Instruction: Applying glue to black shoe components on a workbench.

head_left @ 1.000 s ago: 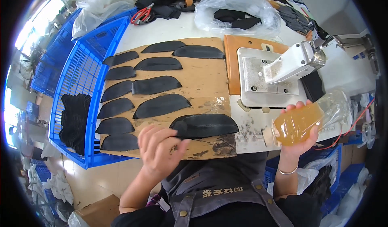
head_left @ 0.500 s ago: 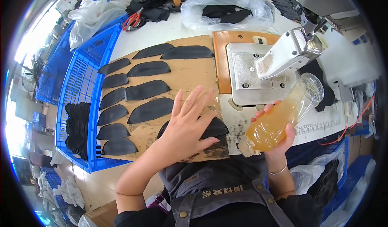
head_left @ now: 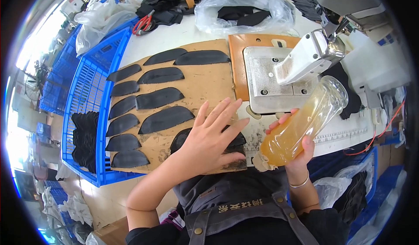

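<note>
My left hand (head_left: 208, 137), fingers spread, lies over a curved black piece (head_left: 180, 140) near the front edge of a cardboard sheet (head_left: 207, 83). The hand covers much of that piece, and whether it presses on it is hard to tell. My right hand (head_left: 304, 154) is wrapped around a clear glass bottle (head_left: 301, 127) of amber liquid. The bottle is tilted, its pale cloth-like covered end (head_left: 264, 161) pointing down and left beside the cardboard's edge. Several more flat black pieces (head_left: 166, 119) lie in rows on the cardboard.
A white sewing-type machine (head_left: 305, 57) with a metal plate stands right of the cardboard. On the left, a blue crate (head_left: 107, 127) holds stacked black pieces (head_left: 85, 140). Toward the back are red-handled scissors (head_left: 143, 24) and a clear plastic bag (head_left: 244, 9) with black material inside.
My left hand has shifted slightly right and down, showing more of the black piece at its left. The bottle in my right hand has moved a little left.
</note>
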Available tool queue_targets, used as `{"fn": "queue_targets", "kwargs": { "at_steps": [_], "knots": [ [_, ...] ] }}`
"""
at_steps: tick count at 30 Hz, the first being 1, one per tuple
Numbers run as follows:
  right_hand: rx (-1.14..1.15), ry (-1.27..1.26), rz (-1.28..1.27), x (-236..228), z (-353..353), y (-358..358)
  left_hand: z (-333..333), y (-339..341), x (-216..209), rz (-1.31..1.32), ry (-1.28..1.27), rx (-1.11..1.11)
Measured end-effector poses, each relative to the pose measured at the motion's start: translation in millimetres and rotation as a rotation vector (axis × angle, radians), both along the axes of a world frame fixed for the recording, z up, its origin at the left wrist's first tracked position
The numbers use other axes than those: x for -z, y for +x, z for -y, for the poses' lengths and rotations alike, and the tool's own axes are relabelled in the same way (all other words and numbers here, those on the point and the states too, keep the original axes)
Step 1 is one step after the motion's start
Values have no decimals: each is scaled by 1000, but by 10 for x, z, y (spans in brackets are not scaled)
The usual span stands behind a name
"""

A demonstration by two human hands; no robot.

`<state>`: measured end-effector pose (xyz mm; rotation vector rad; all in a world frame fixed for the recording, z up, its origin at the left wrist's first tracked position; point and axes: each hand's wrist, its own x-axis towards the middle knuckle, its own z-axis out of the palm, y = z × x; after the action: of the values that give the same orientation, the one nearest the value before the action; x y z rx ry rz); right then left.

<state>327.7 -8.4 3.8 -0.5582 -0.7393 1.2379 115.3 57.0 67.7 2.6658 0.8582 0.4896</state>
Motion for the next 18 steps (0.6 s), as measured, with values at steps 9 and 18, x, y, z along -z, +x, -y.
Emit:
{"fn": "queue_targets", "kwargs": {
  "at_steps": [9, 18],
  "knots": [
    [-7, -37, -25, -13, -2, -8, -54, -44, 53, 8, 26, 9],
    [-256, -6, -61, -156, -30, -108, 32, 30, 79, 119, 148, -123]
  ]
}}
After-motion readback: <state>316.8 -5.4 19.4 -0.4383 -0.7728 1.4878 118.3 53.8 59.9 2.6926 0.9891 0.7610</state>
